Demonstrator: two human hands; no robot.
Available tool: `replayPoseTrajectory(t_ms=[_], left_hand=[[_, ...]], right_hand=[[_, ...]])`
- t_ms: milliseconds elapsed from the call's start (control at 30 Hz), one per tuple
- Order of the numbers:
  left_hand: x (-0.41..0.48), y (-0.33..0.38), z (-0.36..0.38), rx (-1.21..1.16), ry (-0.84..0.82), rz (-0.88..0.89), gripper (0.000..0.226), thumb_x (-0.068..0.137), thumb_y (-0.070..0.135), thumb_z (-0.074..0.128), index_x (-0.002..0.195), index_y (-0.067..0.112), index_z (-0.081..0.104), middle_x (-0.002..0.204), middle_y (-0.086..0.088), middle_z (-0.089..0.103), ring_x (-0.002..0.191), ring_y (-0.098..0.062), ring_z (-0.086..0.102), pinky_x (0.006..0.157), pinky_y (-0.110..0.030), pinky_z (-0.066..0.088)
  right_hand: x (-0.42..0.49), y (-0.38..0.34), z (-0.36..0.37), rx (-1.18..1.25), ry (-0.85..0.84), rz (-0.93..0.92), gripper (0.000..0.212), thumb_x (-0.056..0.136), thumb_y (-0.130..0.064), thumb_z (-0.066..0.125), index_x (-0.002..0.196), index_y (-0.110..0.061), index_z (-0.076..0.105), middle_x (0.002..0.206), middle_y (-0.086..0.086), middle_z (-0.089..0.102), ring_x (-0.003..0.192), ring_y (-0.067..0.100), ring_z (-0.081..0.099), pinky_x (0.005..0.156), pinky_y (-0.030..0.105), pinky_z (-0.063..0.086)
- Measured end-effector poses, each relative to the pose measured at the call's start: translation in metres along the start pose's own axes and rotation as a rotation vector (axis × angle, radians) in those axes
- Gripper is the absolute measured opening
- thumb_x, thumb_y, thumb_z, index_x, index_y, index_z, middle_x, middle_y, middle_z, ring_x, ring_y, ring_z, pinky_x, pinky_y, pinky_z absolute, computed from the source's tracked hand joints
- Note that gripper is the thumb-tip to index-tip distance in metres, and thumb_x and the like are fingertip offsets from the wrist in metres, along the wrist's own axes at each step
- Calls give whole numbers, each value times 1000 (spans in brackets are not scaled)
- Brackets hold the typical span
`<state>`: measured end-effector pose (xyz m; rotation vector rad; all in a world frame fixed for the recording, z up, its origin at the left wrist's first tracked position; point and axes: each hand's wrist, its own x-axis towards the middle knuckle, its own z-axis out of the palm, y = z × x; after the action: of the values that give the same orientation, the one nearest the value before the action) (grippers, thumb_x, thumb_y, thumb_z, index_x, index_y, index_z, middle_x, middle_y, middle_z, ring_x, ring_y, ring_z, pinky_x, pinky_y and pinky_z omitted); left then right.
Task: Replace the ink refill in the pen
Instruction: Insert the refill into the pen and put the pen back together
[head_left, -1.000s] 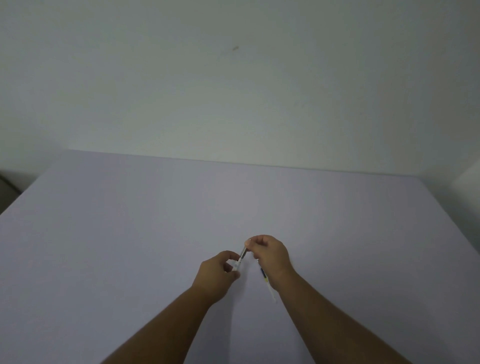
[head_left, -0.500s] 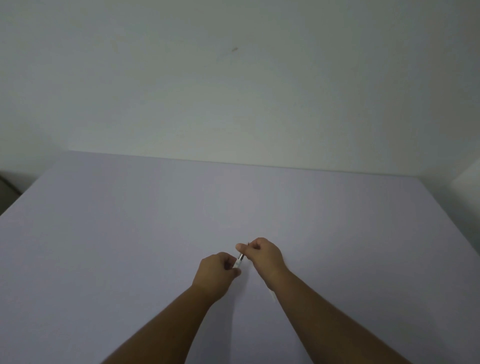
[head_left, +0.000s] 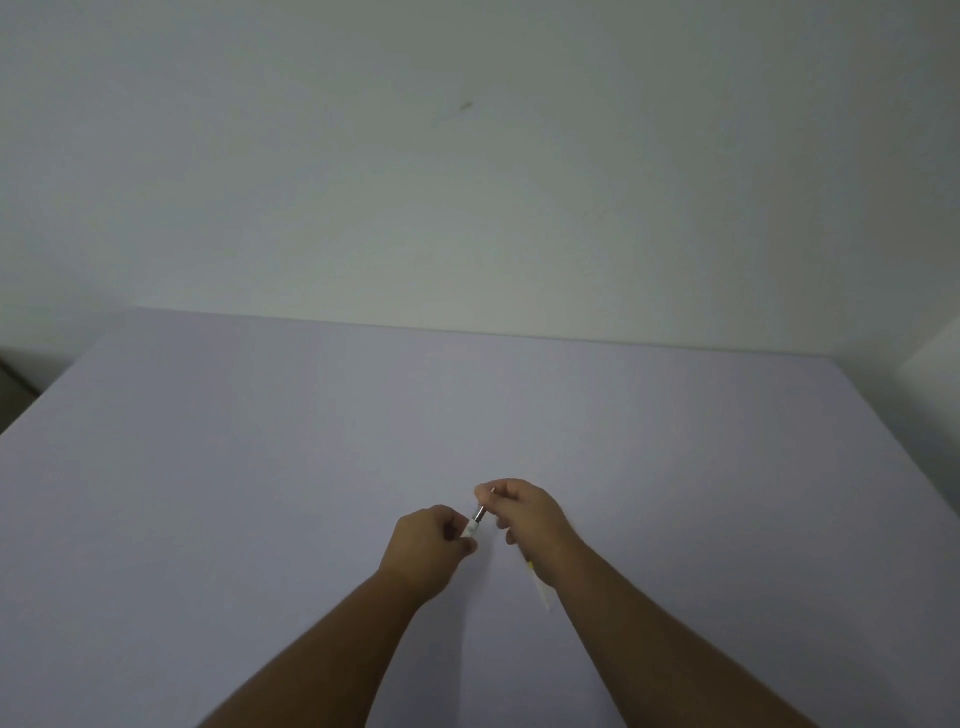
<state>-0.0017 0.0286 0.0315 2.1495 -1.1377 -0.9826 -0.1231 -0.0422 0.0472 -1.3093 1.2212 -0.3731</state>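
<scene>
Near the table's (head_left: 260, 467) near edge, left hand (head_left: 423, 548) is clamping the white plastic pen barrel (head_left: 471, 529) while right hand (head_left: 524, 514), clamped on a thin pale refill (head_left: 540, 587), is pinching the metal tip section (head_left: 480, 514), apparently unscrewing; next needs steady counter-twist.

Two bare forearms in view, no sleeves showing anywhere up to the bottom edge of the frame. Left hand (head_left: 423, 551) and right hand (head_left: 524, 514) both bare: no gloves, no rings, no watch or bands at the wrists. Fingernails too small and dim to make out. No marks or tattoos visible on forearms. Dim lighting, detail poor.
</scene>
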Motion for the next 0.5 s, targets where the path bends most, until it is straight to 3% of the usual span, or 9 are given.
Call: replayPoseTrajectory(t_ms=[67, 133, 200, 300, 433, 500], left_hand=[[1, 0, 0, -5, -15, 5, 9, 82, 19, 69, 82, 18, 60, 66, 9, 51, 59, -8, 49, 55, -20, 43], [0, 1, 2, -19, -26, 7, 10, 82, 18, 69, 82, 18, 60, 66, 9, 51, 58, -8, 49, 55, -21, 44], [0, 1, 3, -23, -21, 3, 10, 82, 19, 70, 82, 18, 60, 66, 9, 51, 58, -8, 49, 56, -22, 45], [2, 2, 1, -19, -12, 2, 10, 82, 18, 70, 83, 19, 60, 67, 9, 51, 59, -9, 49, 55, -20, 44], [2, 3, 3, -16, -31, 13, 10, 81, 19, 70, 84, 18, 60, 68, 9, 52, 60, -8, 50, 55, -18, 42], [3, 4, 3, -40, -31, -6, 9, 81, 18, 70, 85, 16, 62, 68, 7, 53, 58, -11, 51, 53, -22, 45]], right_hand=[[2, 1, -2, -72, 11, -15, 17, 86, -32, 64, 78, -17, 63, 74, -4, 59, 60, 8, 46, 59, 23, 40], [4, 1, -3, -169, 54, 9, 30, 82, -40, 66, 69, -16, 54, 68, -4, 56, 56, 10, 44, 56, 22, 37], [5, 1, -4, -137, 34, 12, 27, 83, -41, 65, 74, -16, 57, 71, -5, 56, 61, 9, 46, 58, 21, 38], [3, -2, -7, -19, -50, -18, 8, 88, -25, 62, 83, -18, 65, 75, -7, 59, 65, 7, 48, 61, 21, 40], [6, -4, -9, -213, 27, 24, 33, 81, -44, 66, 67, -17, 54, 69, -4, 57, 62, 11, 48, 61, 23, 40], [6, -4, -11, -142, -15, 45, 30, 83, -45, 64, 78, -15, 61, 77, -4, 59, 70, 13, 51, 66, 24, 41]])
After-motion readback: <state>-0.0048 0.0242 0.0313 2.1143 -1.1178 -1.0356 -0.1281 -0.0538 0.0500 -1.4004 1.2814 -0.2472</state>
